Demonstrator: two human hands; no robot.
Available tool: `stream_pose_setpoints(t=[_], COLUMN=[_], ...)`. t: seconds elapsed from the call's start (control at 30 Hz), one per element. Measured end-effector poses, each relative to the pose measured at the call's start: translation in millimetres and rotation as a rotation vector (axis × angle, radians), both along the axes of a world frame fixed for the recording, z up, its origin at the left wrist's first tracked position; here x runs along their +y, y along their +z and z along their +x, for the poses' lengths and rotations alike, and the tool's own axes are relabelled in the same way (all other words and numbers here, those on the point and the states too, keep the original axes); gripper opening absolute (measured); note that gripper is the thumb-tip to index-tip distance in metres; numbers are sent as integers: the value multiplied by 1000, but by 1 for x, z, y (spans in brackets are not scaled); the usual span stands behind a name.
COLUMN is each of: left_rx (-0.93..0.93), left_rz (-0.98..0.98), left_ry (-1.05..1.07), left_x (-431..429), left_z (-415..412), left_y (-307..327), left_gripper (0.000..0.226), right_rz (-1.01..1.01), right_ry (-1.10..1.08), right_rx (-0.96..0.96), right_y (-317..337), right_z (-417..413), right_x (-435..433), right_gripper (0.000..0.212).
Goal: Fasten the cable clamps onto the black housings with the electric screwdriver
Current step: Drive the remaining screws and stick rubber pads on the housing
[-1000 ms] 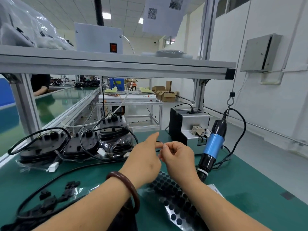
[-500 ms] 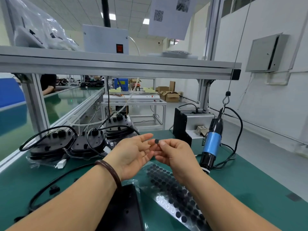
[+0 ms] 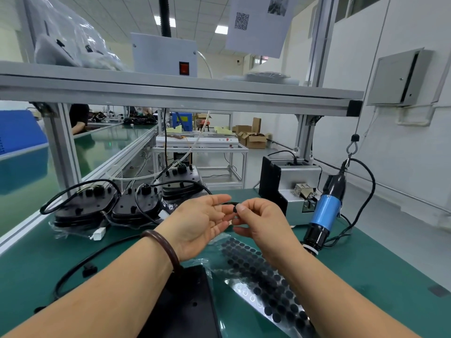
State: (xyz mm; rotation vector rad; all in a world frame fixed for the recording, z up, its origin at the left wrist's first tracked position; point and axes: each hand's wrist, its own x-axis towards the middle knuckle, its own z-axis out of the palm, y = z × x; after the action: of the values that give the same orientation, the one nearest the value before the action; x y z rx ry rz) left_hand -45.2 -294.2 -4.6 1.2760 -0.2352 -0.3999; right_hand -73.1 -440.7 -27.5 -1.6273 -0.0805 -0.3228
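My right hand pinches a small black round piece between thumb and forefinger, held up in front of me. My left hand is beside it, palm up, fingers relaxed and spread, its fingertips near the piece. A black housing lies on the green mat below my forearms. Three more black housings with coiled cables sit bagged at the back left. The blue electric screwdriver hangs from a hook at the right, tip near the mat.
A clear sheet of black round pads lies under my right wrist. A grey screw feeder box stands behind the screwdriver. A loose black cable curls over the mat at left. An aluminium shelf frame crosses overhead.
My left hand turned from back-up to palm-up and opened beside the right. Both hands lifted slightly and the small black piece now shows at my right fingertips.
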Motion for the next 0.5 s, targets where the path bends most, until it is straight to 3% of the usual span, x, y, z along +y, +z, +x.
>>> stream_pose_setpoints(t=[0.2,0.5], left_rx=[-180,-277], left_rz=[254,413], left_ry=[145,230], left_x=[13,64], left_z=[-2,-22], left_y=[3,-5], left_gripper=[48,40], right_rz=[-60,-274], right_ry=[-21,463], right_rx=[-21,301], right_y=[5,3], right_z=[-7,-34], right_x=[4,37], right_gripper=[20,30])
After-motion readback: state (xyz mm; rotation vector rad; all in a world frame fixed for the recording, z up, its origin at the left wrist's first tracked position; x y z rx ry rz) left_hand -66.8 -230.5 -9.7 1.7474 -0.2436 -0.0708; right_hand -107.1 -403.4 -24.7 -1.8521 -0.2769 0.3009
